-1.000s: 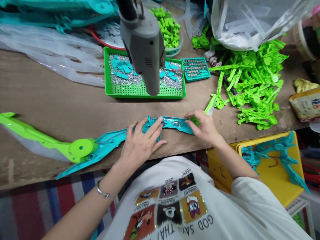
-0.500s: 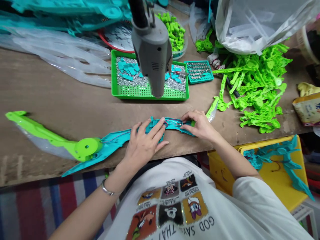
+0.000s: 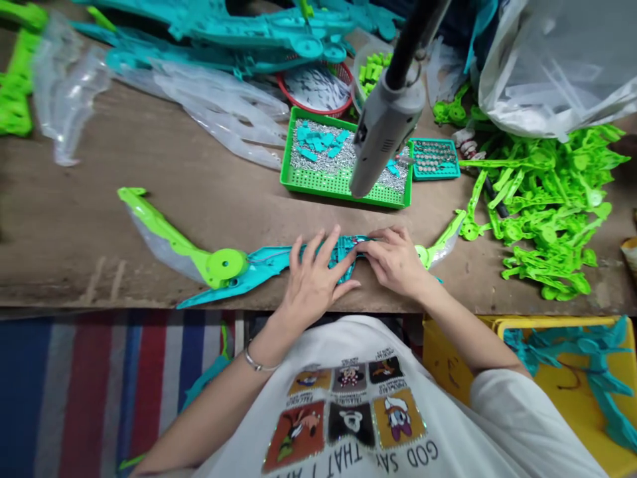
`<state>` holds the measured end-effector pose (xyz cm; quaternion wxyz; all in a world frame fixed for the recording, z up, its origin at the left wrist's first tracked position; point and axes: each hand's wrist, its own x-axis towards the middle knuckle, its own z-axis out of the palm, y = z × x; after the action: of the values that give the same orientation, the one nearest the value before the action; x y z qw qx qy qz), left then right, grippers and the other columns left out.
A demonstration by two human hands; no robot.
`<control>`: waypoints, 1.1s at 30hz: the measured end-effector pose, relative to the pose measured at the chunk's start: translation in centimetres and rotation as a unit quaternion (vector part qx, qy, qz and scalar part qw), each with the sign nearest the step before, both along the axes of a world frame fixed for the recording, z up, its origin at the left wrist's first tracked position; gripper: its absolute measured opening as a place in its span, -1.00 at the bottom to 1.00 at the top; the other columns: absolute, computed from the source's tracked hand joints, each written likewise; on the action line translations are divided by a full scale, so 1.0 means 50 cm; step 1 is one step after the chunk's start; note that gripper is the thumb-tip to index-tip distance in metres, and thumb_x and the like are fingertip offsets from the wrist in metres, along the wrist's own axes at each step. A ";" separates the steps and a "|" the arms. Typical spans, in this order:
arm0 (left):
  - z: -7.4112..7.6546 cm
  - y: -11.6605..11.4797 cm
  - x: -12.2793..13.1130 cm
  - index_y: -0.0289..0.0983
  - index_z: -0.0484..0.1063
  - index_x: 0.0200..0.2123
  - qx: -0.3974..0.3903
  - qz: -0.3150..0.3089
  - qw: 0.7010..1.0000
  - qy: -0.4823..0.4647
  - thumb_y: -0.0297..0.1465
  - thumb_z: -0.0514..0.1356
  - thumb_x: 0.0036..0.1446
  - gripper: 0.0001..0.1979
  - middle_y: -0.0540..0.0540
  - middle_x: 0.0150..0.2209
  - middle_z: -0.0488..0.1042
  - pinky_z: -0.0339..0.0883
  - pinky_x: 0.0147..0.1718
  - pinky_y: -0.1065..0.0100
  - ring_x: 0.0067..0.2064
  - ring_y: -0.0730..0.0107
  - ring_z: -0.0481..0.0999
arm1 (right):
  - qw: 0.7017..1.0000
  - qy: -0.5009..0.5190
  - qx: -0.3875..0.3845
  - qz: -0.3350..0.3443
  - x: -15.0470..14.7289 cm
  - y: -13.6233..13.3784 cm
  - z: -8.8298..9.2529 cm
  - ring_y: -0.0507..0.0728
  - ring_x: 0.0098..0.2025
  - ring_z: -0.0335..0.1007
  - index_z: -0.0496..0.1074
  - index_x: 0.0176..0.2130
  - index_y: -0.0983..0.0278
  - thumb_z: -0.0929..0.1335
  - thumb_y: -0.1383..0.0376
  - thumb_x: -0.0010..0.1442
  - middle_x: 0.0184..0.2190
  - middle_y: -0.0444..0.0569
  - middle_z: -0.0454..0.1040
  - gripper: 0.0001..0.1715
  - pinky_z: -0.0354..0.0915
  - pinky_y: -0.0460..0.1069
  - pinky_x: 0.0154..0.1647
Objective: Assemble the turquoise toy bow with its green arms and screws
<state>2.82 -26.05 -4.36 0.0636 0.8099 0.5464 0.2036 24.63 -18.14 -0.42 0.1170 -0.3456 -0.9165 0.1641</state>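
Note:
A long turquoise plastic shell (image 3: 269, 257), shaped like part of a toy bow, lies along the table's front edge with thin wires inside. A green limb with a clear strip (image 3: 226, 267) is fitted at its left end; another green limb (image 3: 448, 234) slants up at its right end. My left hand (image 3: 313, 275) rests over the shell's middle with fingers stretched and apart. Close by its fingertips, my right hand (image 3: 395, 262) pinches at the ribbed centre of the shell. Its fingers hide what is between them; a bit of red shows there.
Behind the shell stands a green basket (image 3: 323, 182) of small metal pieces and turquoise bits. A grey electric screwdriver (image 3: 383, 133) hangs above it. A small turquoise tray (image 3: 436, 174), a pile of green parts (image 3: 547, 219) and a yellow bin (image 3: 462, 345) are to the right.
My right hand has moved left along the shell, from its right part to its centre beside my left hand. The view has swung left. My left hand stays flat on the shell.

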 end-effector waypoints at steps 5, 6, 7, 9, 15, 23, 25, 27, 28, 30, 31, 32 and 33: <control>-0.010 -0.044 -0.035 -0.18 0.48 0.08 0.147 0.039 0.982 -0.109 -0.23 0.40 0.18 -0.58 -0.22 0.03 0.58 0.27 0.24 -0.05 0.10 0.09 0.54 | 1.000 -0.005 0.016 0.001 0.008 -0.009 -0.004 0.24 0.17 0.43 0.46 0.10 0.19 0.24 0.39 0.43 -0.04 0.00 0.68 -0.66 0.08 0.23 0.20; -0.011 -0.056 -0.042 -0.18 0.48 0.01 0.167 0.057 0.976 -0.130 -0.29 0.41 0.16 -0.64 -0.16 -0.10 0.61 0.34 0.16 0.02 -0.02 0.16 0.58 | 1.000 -0.007 0.015 0.002 0.008 -0.011 -0.004 0.24 0.18 0.42 0.45 0.11 0.19 0.24 0.40 0.43 -0.04 0.00 0.69 -0.65 0.08 0.23 0.20; -0.011 -0.067 -0.046 -0.19 0.48 -0.05 0.178 0.070 0.971 -0.143 -0.35 0.42 0.15 -0.68 -0.11 -0.19 0.61 0.38 0.09 0.08 -0.11 0.21 0.58 | 1.000 -0.010 0.014 0.001 0.008 -0.012 -0.003 0.25 0.19 0.42 0.45 0.12 0.20 0.24 0.41 0.42 -0.04 -0.01 0.69 -0.64 0.08 0.23 0.20; -0.009 -0.084 -0.043 -0.18 0.46 -0.08 0.172 0.069 0.972 -0.148 -0.42 0.41 0.13 -0.70 -0.07 -0.25 0.60 0.40 0.04 0.11 -0.17 0.24 0.57 | 1.000 -0.015 0.010 0.001 0.008 -0.014 -0.003 0.26 0.21 0.41 0.45 0.13 0.20 0.24 0.44 0.40 -0.04 0.00 0.69 -0.61 0.08 0.23 0.20; -0.003 -0.089 0.015 -0.29 0.37 0.20 0.072 -0.024 0.990 -0.120 -0.44 0.31 0.22 -0.52 -0.28 0.12 0.56 0.36 0.20 0.03 0.16 0.08 0.51 | 1.000 -0.023 0.017 0.002 0.009 -0.016 -0.003 0.28 0.22 0.39 0.43 0.15 0.22 0.24 0.49 0.34 -0.02 0.03 0.68 -0.54 0.09 0.24 0.19; -0.003 -0.049 0.056 -0.39 0.31 0.30 0.035 -0.012 0.998 -0.051 -0.30 0.22 0.34 -0.47 -0.36 0.32 0.40 0.16 0.32 -0.09 0.29 -0.03 0.38 | 1.000 -0.022 -0.002 0.003 0.008 -0.013 0.001 0.29 0.21 0.39 0.40 0.14 0.21 0.25 0.47 0.31 -0.02 0.05 0.67 -0.54 0.11 0.25 0.22; -0.007 -0.045 0.061 -0.42 0.30 0.31 0.029 -0.012 0.999 -0.029 -0.28 0.20 0.36 -0.45 -0.36 0.33 0.38 0.12 0.33 -0.09 0.31 -0.03 0.37 | 1.000 -0.023 -0.007 0.006 0.007 -0.012 0.001 0.29 0.20 0.39 0.38 0.15 0.22 0.26 0.49 0.29 -0.01 0.04 0.66 -0.52 0.12 0.26 0.22; -0.014 -0.043 0.063 -0.43 0.29 0.33 0.031 -0.015 0.999 -0.009 -0.27 0.18 0.38 -0.44 -0.35 0.33 0.38 0.09 0.35 -0.08 0.32 -0.01 0.35 | 1.000 -0.019 -0.011 0.008 0.006 -0.011 0.001 0.29 0.19 0.40 0.37 0.14 0.22 0.26 0.50 0.27 0.00 0.04 0.65 -0.51 0.13 0.25 0.22; -0.017 -0.044 0.064 -0.44 0.28 0.34 0.033 -0.015 0.999 -0.001 -0.27 0.17 0.38 -0.44 -0.35 0.33 0.38 0.08 0.35 -0.07 0.33 0.00 0.35 | 1.000 -0.015 -0.013 0.009 0.005 -0.011 0.001 0.29 0.19 0.40 0.36 0.14 0.23 0.26 0.51 0.26 0.01 0.04 0.65 -0.51 0.14 0.25 0.22; -0.024 -0.044 0.065 -0.43 0.27 0.36 0.035 -0.012 0.999 0.008 -0.26 0.16 0.39 -0.43 -0.33 0.34 0.38 0.06 0.35 -0.05 0.33 0.02 0.35 | 1.000 -0.005 -0.021 0.009 0.003 -0.011 0.003 0.29 0.17 0.41 0.35 0.13 0.23 0.26 0.52 0.25 0.02 0.04 0.63 -0.51 0.16 0.25 0.22; -0.026 -0.045 0.065 -0.43 0.27 0.36 0.035 -0.009 0.999 0.011 -0.25 0.16 0.39 -0.42 -0.33 0.34 0.37 0.06 0.35 -0.05 0.32 0.02 0.35 | 1.000 0.001 -0.029 0.007 0.002 -0.011 0.004 0.29 0.16 0.41 0.35 0.13 0.24 0.26 0.52 0.24 0.03 0.04 0.63 -0.51 0.17 0.25 0.20; -0.027 -0.045 0.066 -0.43 0.27 0.36 0.036 -0.006 0.999 0.013 -0.24 0.16 0.39 -0.42 -0.33 0.34 0.37 0.06 0.34 -0.05 0.32 0.02 0.36 | 0.999 0.007 -0.041 0.001 0.001 -0.011 0.006 0.29 0.14 0.42 0.35 0.13 0.24 0.27 0.52 0.22 0.04 0.05 0.62 -0.50 0.20 0.24 0.18; -0.028 -0.045 0.067 -0.42 0.27 0.36 0.038 -0.002 0.999 0.014 -0.23 0.15 0.39 -0.41 -0.33 0.34 0.37 0.06 0.34 -0.06 0.31 0.01 0.37 | 0.998 0.013 -0.055 -0.007 -0.001 -0.010 0.007 0.29 0.13 0.42 0.34 0.13 0.24 0.27 0.53 0.21 0.05 0.06 0.61 -0.48 0.22 0.23 0.16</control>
<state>6.15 -28.32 -5.75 0.0254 0.8154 0.5378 0.2127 24.59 -18.64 -0.07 0.1110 -0.3561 -0.9019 0.2179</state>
